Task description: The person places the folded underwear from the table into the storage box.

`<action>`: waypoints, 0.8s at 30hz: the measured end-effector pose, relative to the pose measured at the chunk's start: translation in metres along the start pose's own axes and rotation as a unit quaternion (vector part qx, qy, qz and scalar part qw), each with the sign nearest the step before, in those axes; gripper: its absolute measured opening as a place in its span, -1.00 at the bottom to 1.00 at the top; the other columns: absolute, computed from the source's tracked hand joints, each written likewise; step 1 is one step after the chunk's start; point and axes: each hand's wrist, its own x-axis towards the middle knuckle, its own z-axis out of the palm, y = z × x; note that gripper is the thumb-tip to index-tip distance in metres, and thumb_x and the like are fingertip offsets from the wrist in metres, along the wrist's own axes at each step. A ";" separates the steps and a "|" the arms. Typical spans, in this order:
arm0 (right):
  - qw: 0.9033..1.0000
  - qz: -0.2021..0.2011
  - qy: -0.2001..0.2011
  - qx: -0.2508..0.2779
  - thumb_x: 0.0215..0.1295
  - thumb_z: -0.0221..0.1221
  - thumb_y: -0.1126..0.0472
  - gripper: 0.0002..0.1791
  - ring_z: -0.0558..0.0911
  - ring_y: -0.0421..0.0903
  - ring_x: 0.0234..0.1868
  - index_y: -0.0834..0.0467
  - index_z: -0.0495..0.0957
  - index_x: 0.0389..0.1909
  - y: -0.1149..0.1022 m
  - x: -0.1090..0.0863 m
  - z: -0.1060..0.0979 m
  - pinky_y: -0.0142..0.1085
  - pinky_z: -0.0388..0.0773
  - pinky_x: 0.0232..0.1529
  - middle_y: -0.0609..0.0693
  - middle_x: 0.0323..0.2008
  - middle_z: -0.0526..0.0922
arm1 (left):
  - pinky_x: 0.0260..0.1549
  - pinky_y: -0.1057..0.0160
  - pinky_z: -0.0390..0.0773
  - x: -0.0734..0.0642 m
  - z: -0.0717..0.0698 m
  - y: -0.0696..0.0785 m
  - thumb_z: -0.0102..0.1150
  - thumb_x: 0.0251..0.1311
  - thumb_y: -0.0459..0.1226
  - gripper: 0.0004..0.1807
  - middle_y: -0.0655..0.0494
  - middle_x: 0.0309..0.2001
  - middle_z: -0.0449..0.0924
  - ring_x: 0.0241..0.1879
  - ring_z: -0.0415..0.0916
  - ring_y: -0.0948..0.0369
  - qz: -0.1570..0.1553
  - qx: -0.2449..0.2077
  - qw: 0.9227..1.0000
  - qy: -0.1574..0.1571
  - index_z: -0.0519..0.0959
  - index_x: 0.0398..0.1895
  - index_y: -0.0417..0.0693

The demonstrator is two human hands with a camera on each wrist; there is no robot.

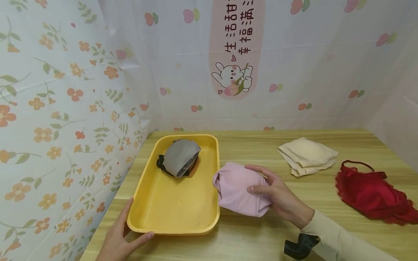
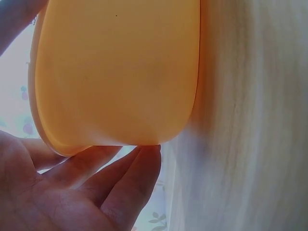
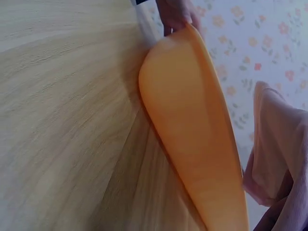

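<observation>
Here's the right hand [image 1: 281, 194] reaching in from the lower right, pinching the folded pink garment [image 1: 240, 188] up by the right rim of the yellow tray [image 1: 173, 210]; the left hand [image 1: 115, 236] spans its near-left corner, gripping. Some right fingers hide beneath the garment; the right sleeve [image 1: 339, 232] runs out of frame.

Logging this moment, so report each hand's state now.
Left hand: open, touching the yellow tray at its near-left corner.
Right hand: closed, holding the folded pink cloth.
</observation>
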 end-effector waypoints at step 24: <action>0.999 0.013 -0.046 -0.025 0.15 0.31 0.43 -0.28 0.65 -0.12 -0.10 0.08 0.42 0.38 -0.031 0.057 0.054 -0.27 0.71 -0.14 0.09 0.11 0.55 | -0.04 0.61 0.53 0.001 -0.002 -0.001 0.54 0.04 -0.08 0.29 -0.34 0.56 0.03 0.29 0.42 -0.13 0.035 0.022 0.999 0.009 -0.21 0.64 -0.08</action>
